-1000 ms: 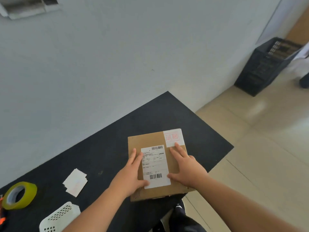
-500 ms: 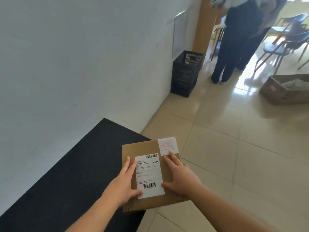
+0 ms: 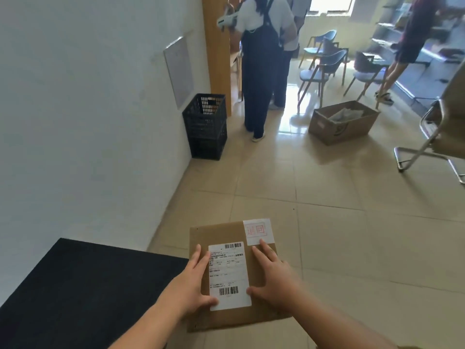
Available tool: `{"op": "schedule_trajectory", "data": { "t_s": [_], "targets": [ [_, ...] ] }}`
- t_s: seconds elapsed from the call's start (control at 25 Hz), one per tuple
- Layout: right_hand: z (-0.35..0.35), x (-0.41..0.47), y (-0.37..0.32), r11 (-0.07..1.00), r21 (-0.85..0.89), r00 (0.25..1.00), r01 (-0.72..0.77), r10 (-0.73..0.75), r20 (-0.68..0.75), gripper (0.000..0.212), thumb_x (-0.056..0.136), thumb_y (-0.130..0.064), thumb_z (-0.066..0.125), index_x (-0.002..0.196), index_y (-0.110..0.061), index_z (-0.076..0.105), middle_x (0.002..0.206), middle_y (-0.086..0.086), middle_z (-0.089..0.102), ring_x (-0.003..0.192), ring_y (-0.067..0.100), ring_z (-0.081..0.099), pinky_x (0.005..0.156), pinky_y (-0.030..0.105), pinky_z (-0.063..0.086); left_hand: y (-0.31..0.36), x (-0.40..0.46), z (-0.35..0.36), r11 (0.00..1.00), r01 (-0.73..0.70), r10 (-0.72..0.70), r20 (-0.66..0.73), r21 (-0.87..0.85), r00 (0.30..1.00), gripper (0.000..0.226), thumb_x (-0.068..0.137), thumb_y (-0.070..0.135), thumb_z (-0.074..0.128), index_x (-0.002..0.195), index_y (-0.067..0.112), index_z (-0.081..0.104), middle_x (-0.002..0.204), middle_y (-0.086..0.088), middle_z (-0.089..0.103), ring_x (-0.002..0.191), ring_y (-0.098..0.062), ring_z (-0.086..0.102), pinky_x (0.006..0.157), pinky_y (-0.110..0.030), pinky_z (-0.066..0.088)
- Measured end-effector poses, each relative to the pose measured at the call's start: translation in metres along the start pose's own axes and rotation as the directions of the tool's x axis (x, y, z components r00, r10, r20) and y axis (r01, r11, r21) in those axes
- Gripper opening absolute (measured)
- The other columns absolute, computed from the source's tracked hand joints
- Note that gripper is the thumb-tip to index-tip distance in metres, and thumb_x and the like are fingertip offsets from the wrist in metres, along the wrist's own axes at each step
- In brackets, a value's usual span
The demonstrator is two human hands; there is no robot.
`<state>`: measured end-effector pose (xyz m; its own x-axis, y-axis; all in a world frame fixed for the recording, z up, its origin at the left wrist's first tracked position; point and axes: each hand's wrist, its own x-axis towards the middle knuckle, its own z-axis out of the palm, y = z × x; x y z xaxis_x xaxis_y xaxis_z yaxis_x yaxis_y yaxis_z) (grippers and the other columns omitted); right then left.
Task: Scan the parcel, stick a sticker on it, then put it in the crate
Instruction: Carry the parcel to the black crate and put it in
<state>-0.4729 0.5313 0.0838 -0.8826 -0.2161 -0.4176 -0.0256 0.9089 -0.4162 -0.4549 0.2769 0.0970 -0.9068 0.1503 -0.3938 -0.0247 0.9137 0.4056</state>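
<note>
I hold a flat brown cardboard parcel [image 3: 221, 234] in both hands, off the table and above the tiled floor. It carries a white shipping label [image 3: 229, 273] with barcodes and a white sticker with red print [image 3: 258, 231] at its far right corner. My left hand [image 3: 188, 285] grips the parcel's left side, thumb on the label. My right hand [image 3: 274, 275] grips the right side, fingers reaching to the sticker. A black plastic crate [image 3: 205, 127] stands on the floor against the wall, some way ahead.
The black table [image 3: 88, 285] lies at the lower left. A person in dark overalls [image 3: 261, 71] stands right beside the crate. An open cardboard box [image 3: 342, 124], blue chairs [image 3: 324, 69] and a metal-framed chair [image 3: 432, 137] stand to the right.
The parcel has left the table and now hangs over the floor in both hands. My view has swung right and up toward the crate and the room.
</note>
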Motion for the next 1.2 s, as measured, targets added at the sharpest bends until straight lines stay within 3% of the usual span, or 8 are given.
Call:
{"op": "schedule_trajectory", "data": {
  "t_s": [0.2,0.48,0.72,1.2],
  "targets": [
    [-0.021,0.005,0.033,0.994,0.064,0.995,-0.09,0.092,-0.026,0.109,0.086,-0.056,0.073,0.165,-0.037,0.0,0.171,-0.019,-0.018,0.145,0.032,0.037,0.121,0.044,0.035,0.038,0.037,-0.007,0.996,-0.079,0.078,0.054,0.031,0.996,0.124,0.081,0.053,0.082,0.164,0.035,-0.007,0.165,0.018,-0.031,0.143,-0.012,0.044,0.107,-0.029,0.05],
    [-0.052,0.035,0.042,0.98,0.108,0.982,-0.168,0.176,-0.068,0.107,0.087,-0.055,0.071,0.166,-0.037,0.001,0.171,-0.019,-0.016,0.144,0.03,0.039,0.118,0.042,0.038,0.051,0.11,-0.023,0.989,-0.146,0.146,0.101,-0.012,0.984,0.124,0.081,0.045,0.085,0.165,0.034,-0.006,0.166,0.017,-0.03,0.158,-0.018,0.015,0.119,-0.038,0.039],
    [-0.085,0.095,0.032,0.966,0.136,0.967,-0.218,0.233,-0.102,0.108,0.086,-0.057,0.073,0.165,-0.038,0.002,0.171,-0.021,-0.016,0.147,0.03,0.036,0.119,0.046,0.037,0.046,0.182,-0.062,0.979,-0.202,0.197,0.102,0.036,0.975,0.122,0.082,0.046,0.084,0.165,0.036,-0.005,0.166,0.016,-0.029,0.155,-0.021,0.027,0.115,-0.037,0.046],
    [-0.123,0.177,0.045,0.942,0.177,0.945,-0.286,0.308,-0.108,0.108,0.086,-0.058,0.072,0.165,-0.038,0.002,0.171,-0.021,-0.015,0.146,0.03,0.038,0.117,0.046,0.04,0.061,0.288,-0.104,0.962,-0.265,0.249,0.181,0.07,0.951,0.122,0.082,0.044,0.085,0.165,0.034,-0.003,0.168,0.013,-0.027,0.158,-0.019,0.019,0.117,-0.037,0.043]
  ]
}}
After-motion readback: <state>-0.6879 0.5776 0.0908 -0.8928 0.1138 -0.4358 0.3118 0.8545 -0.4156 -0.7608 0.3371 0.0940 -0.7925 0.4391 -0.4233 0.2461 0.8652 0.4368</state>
